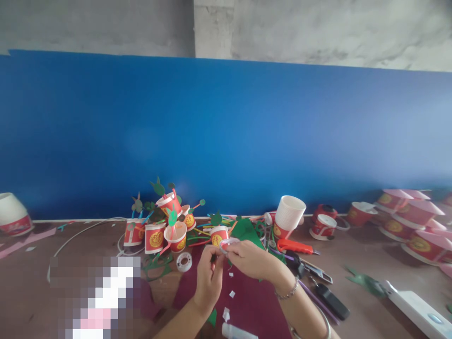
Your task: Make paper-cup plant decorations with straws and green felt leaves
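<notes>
Both my hands meet above a maroon sheet (252,301) on the brown table. My right hand (249,258) is closed on a small white-rimmed ring, which looks like a tape roll (226,244). Just beside it, my left hand (209,278) has its fingers bent together at the roll's lower edge; what lies between them is too small to tell. Right behind the roll stands a red paper cup (219,231) with a green paper leaf shape and straws. A second tape roll (184,262) lies left of my hands. Small white scraps (232,294) are scattered on the maroon sheet.
Several red cups (154,238) with straws and green cut-outs stand left. Right are a cup stack (289,214), an orange-handled cutter (295,246), a black key fob (332,301) and pink-topped cups (423,245). A white tube (239,332) lies in front. A blue panel (226,141) rises behind.
</notes>
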A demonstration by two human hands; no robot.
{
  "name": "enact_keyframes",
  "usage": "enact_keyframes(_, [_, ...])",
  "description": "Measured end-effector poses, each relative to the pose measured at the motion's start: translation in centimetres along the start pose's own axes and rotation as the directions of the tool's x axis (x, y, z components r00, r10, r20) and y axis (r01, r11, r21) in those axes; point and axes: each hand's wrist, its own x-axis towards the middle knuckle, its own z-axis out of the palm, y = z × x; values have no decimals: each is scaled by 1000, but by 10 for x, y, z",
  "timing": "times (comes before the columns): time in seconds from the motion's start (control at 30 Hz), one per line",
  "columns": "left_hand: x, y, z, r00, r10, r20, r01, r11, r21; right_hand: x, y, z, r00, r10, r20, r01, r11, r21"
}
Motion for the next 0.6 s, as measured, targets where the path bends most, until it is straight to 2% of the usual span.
enact_keyframes(0.2, [0, 2, 0, 997, 54, -61, -54, 998, 10, 2, -9, 2, 984, -51, -170, 64, 995, 72])
enact_keyframes(0.4, [1, 3, 0, 986, 125, -111, -123, 992, 25, 1, -9, -2, 989, -90, -116, 122, 943, 309])
enact_keyframes(0.6, [-1, 1, -1, 979, 170, -108, -167, 985, 41, 0, -11, -2, 981, -88, -170, 141, 934, 329])
